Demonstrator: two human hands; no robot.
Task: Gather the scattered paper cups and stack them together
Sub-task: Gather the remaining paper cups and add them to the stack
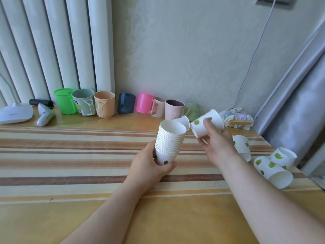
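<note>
My left hand grips the bottom of a tall stack of white paper cups with green leaf prints, held upright over the striped tablecloth. Just right of the stack, my right hand holds a single paper cup tilted on its side, base toward the stack. Another cup lies partly hidden behind the stack. At the right, one cup stands upside down and two cups lie on their sides near the table edge.
A row of coloured plastic mugs lines the back wall. A white router and a white handheld device sit at the back left, a crumpled bag with a wooden piece at the back right. A curtain hangs beyond the right edge.
</note>
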